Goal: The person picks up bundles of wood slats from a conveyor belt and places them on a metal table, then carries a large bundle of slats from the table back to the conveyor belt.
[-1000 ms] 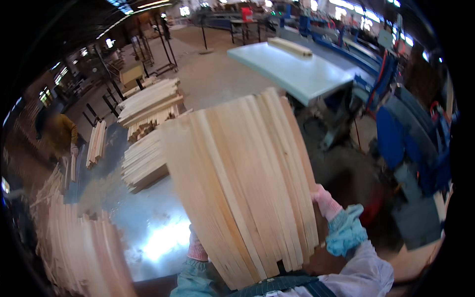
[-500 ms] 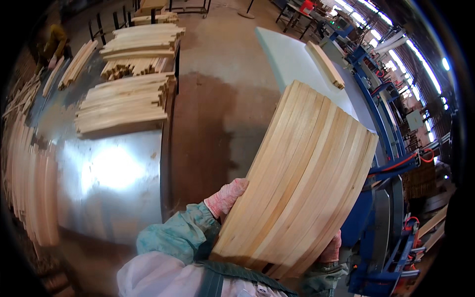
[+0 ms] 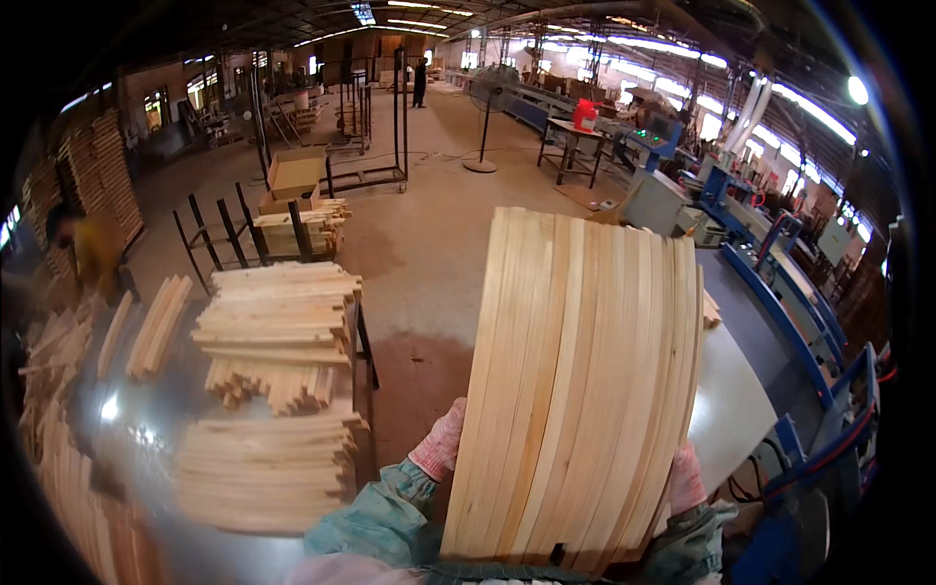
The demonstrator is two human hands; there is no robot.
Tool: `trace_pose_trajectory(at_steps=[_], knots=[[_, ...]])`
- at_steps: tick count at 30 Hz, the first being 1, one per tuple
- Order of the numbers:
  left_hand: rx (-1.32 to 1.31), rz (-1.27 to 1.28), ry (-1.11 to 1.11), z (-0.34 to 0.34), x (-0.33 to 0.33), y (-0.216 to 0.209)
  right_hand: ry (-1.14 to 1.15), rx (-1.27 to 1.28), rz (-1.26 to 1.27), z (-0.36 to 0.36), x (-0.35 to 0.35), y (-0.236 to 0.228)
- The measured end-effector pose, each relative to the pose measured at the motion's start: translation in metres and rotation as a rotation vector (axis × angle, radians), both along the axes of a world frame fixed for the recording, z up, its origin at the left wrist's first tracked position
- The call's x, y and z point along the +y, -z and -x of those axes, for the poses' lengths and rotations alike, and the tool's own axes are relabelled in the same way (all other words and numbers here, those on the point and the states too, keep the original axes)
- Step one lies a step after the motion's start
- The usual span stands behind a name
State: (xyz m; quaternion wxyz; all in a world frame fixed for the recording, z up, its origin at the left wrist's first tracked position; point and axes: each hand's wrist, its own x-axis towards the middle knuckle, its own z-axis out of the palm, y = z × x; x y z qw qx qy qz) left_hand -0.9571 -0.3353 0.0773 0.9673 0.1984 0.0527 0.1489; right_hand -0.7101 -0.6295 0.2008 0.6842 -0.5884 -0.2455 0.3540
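Observation:
A wide bundle of pale wooden strips (image 3: 585,390), laid side by side, stands almost upright in front of me. My left hand (image 3: 444,441), in a pinkish knitted glove, is closed on its left edge. On the opposite edge, my right hand (image 3: 686,478), gloved alike, presses in and holds it. The bundle covers most of the fingers of both hands. Behind its right side shows part of a white tabletop (image 3: 731,390).
On the left, a metal table (image 3: 185,546) carries several stacks of wooden strips (image 3: 278,302). A blue machine (image 3: 780,302) runs along the right. Farther off stand a fan (image 3: 485,127), a small table with a red container (image 3: 585,115), and a metal rack (image 3: 366,180). A person (image 3: 93,253) is at the far left.
The view has lifted toward the far hall. The bundle has turned from a rightward slant to nearly upright, and both hands still hold its sides.

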Motion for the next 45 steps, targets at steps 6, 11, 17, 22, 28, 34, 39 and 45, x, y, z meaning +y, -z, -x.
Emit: trace_pose_trajectory(at_steps=[6, 11, 17, 22, 28, 34, 39, 45], knots=[[0.133, -0.421, -0.301, -0.041, 0.138, 0.02, -0.084, 0.023, -0.01, -0.058, 0.159, -0.025], [0.188, -0.477, -0.344, -0.103, 0.268, 0.015, -0.067, -0.272, 0.209, -0.132, 0.274, -0.028], [0.295, -0.54, -0.376, -0.108, 0.436, -0.005, -0.034, -0.085, 0.114, -0.173, 0.464, -0.039], [0.319, -0.559, -0.316, -0.142, 0.542, -0.004, -0.115, 0.011, -0.014, -0.207, 0.564, -0.047], [0.277, -0.586, -0.186, -0.232, 0.694, -0.005, -0.048, 0.11, -0.138, -0.239, 0.686, -0.041], [0.225, -0.606, -0.062, -0.341, 0.774, -0.011, 0.067, 0.037, -0.026, -0.28, 0.728, -0.046], [0.187, -0.619, 0.067, -0.411, 0.815, -0.004, 0.112, -0.048, -0.086, -0.334, 0.745, 0.001], [0.222, -0.719, 0.171, -0.523, 0.885, -0.023, 0.307, 0.01, 0.146, -0.424, 0.789, -0.001]])
